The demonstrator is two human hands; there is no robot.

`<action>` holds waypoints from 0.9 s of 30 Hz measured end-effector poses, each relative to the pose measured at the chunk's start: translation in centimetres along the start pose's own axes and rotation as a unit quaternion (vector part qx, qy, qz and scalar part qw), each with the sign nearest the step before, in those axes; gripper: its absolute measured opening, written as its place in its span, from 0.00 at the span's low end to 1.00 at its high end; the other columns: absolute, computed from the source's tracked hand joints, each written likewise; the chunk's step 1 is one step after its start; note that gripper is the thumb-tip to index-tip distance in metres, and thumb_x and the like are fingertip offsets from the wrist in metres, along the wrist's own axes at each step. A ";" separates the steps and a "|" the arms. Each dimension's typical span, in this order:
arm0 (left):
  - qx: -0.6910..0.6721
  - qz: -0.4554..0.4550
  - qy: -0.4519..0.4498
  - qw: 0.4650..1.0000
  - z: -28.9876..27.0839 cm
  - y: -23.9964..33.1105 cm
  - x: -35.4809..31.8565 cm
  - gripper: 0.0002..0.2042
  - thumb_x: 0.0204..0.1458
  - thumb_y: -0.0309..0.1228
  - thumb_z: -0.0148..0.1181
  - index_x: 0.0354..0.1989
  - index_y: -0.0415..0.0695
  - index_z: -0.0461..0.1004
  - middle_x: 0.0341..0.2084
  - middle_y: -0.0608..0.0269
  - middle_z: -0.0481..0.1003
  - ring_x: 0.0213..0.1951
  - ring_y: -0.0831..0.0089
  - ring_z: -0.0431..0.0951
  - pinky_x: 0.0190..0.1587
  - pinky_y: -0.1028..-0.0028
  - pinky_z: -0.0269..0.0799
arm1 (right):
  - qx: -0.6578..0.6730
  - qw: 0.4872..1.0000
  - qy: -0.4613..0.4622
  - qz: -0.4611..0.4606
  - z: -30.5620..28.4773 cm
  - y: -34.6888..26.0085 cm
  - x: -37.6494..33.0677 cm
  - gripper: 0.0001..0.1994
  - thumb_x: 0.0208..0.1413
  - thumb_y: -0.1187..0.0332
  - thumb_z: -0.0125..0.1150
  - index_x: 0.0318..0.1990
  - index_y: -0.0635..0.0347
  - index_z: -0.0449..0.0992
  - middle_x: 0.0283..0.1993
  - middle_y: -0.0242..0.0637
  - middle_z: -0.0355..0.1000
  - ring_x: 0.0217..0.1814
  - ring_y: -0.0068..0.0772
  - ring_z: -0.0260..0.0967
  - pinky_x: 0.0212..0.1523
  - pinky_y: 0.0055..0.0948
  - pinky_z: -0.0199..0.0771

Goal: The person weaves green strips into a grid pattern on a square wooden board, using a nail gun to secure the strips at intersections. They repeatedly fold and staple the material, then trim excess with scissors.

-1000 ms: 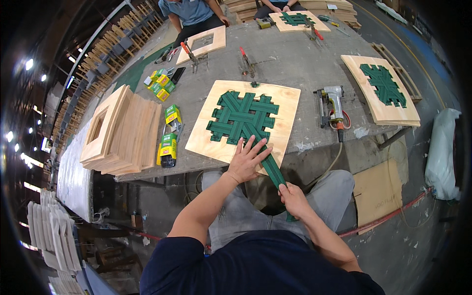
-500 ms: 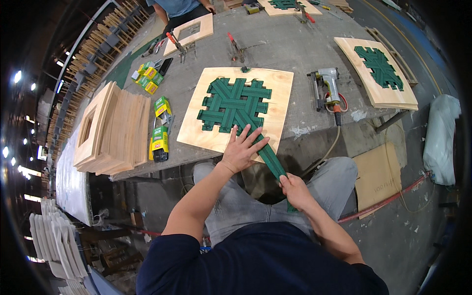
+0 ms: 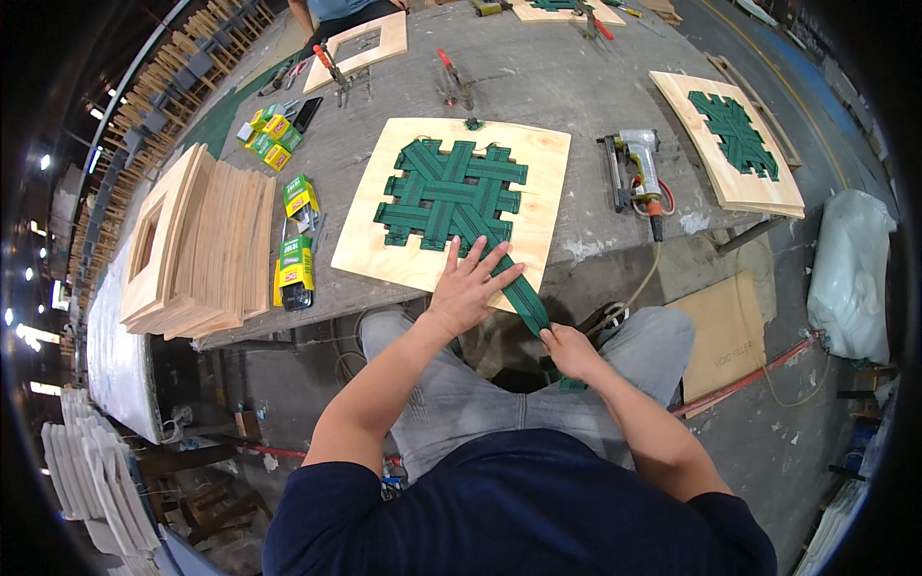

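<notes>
In front of me a pale plywood panel (image 3: 367, 252) lies on the grey worktable, its middle crossed by interlaced green webbing (image 3: 447, 192). One long green webbing strap (image 3: 524, 303) runs diagonally off the panel's near edge toward me. My left hand (image 3: 469, 285) rests with fingers spread on the strap and the panel's near edge. Beyond that edge, over my lap, my right hand (image 3: 571, 349) pinches the strap. Below the right hand a bit of the strap's green tail shows against my jeans. To the right of the panel lies a pneumatic stapler (image 3: 639, 168) with its hose attached.
A stack of framed plywood panels (image 3: 216, 250) stands at the left, with green-yellow boxes (image 3: 297, 261) beside it. Another webbed panel (image 3: 735, 144) sits at the right table edge. Red-handled clamps (image 3: 451, 75) stand farther back. A person (image 3: 336, 12) is across the table.
My right hand has drawn slightly upward, and the strap's free end now bends at the fingers. The left hand stays spread on the panel. The whole view has shifted a little.
</notes>
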State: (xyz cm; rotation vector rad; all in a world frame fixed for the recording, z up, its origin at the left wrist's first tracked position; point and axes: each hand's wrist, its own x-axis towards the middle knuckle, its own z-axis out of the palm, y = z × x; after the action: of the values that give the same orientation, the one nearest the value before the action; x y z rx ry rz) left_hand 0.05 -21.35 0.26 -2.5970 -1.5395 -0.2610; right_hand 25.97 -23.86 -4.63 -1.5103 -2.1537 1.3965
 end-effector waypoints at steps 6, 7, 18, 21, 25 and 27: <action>-0.189 0.043 0.018 0.981 -3.4 5.2 -4.6 0.23 0.52 0.34 0.68 0.58 0.45 0.76 0.54 0.55 0.76 0.59 0.56 0.75 0.68 0.49 0.64 | -0.023 1.000 0.002 -0.009 0.3 0.0 2.5 0.14 0.72 0.61 0.46 0.49 0.62 0.73 0.43 0.61 0.77 0.49 0.69 0.73 0.47 0.61 0.71; -0.244 0.014 0.018 0.969 -2.3 6.2 -6.6 0.18 0.55 0.35 0.67 0.54 0.45 0.79 0.49 0.53 0.78 0.55 0.55 0.78 0.67 0.51 0.66 | -0.024 1.000 -0.005 -0.013 0.3 -0.5 2.8 0.14 0.72 0.61 0.46 0.51 0.61 0.72 0.44 0.62 0.76 0.49 0.69 0.73 0.46 0.62 0.70; -0.462 -0.145 -0.076 0.872 6.0 7.9 -0.8 0.24 0.70 0.44 0.42 0.73 0.58 0.64 0.65 0.49 0.70 0.65 0.46 0.69 0.68 0.56 0.62 | 0.005 0.997 -0.014 -0.075 1.8 2.9 4.4 0.14 0.70 0.66 0.48 0.52 0.67 0.75 0.44 0.60 0.78 0.47 0.63 0.76 0.50 0.47 0.75; -0.383 -0.097 -0.105 0.912 6.1 6.8 0.1 0.22 0.70 0.42 0.45 0.70 0.58 0.68 0.69 0.55 0.66 0.68 0.51 0.66 0.70 0.57 0.59 | 0.015 0.996 -0.058 -0.062 1.6 4.0 5.0 0.13 0.70 0.67 0.48 0.49 0.68 0.75 0.39 0.56 0.78 0.42 0.58 0.77 0.45 0.46 0.77; -0.326 -0.061 -0.066 0.941 6.9 6.2 0.6 0.20 0.68 0.40 0.51 0.66 0.56 0.73 0.66 0.60 0.70 0.65 0.55 0.69 0.67 0.56 0.63 | -0.124 0.991 -0.040 -0.015 -0.1 1.8 4.1 0.13 0.68 0.65 0.51 0.50 0.63 0.77 0.39 0.49 0.81 0.40 0.45 0.80 0.42 0.41 0.79; -0.287 -0.043 0.021 0.957 7.7 5.9 0.4 0.17 0.66 0.38 0.56 0.62 0.56 0.76 0.59 0.59 0.76 0.59 0.53 0.75 0.61 0.54 0.70 | -0.151 0.988 0.006 -0.014 -2.7 0.4 3.3 0.13 0.66 0.62 0.55 0.48 0.61 0.79 0.40 0.49 0.81 0.42 0.46 0.81 0.44 0.42 0.79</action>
State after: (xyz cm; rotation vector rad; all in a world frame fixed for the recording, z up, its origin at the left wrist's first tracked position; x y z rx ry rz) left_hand 6.13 -22.45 -7.22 -2.9014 -1.7752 -0.8881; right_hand 26.25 -19.62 -4.65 -1.5712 -2.4575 1.0852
